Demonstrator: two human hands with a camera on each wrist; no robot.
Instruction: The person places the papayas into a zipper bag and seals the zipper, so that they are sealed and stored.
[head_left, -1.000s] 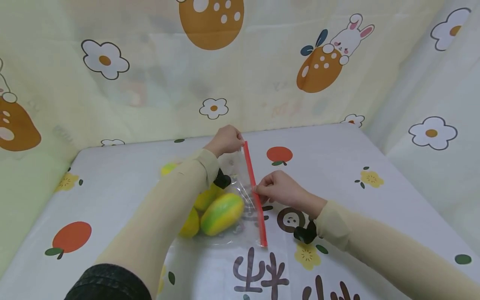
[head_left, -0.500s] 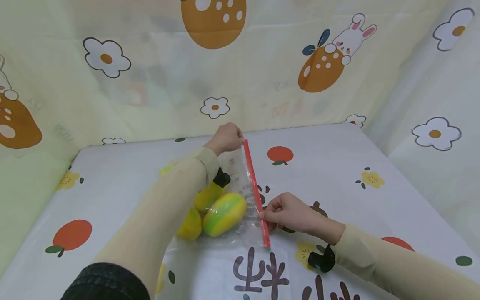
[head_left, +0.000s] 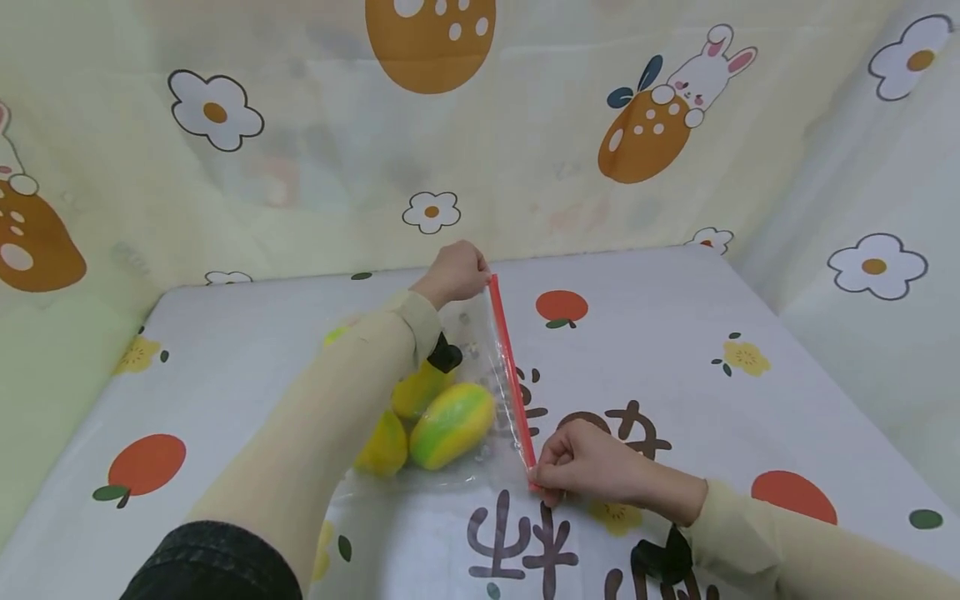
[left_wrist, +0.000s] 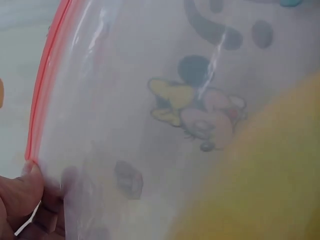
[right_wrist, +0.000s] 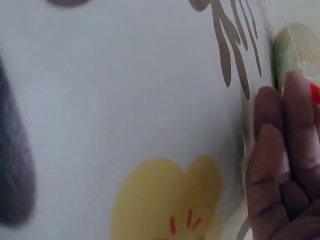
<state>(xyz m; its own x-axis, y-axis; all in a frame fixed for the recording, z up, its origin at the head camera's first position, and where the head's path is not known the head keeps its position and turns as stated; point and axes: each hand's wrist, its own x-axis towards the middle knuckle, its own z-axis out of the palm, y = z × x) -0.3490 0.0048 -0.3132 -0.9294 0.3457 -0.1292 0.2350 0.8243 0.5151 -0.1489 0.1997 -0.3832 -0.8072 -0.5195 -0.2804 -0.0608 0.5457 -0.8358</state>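
A clear zip bag with a red zip strip lies on the table with several yellow-green fruits inside. The nearest fruit looks like a mango or papaya. My left hand pinches the far corner of the bag at the strip's end. In the left wrist view, thumb and finger grip the clear plastic just below the red edge. At the strip's near end, my right hand pinches the red zip between thumb and forefinger. My left forearm hides part of the bag and fruit.
A white cloth printed with fruit, flowers and brown characters covers the table. Behind it hangs a cream curtain with rabbit and flower prints, and another panel closes the right side.
My right hand has slid along the red strip toward me, from about its middle to its near end. My left hand has stayed at the far corner.
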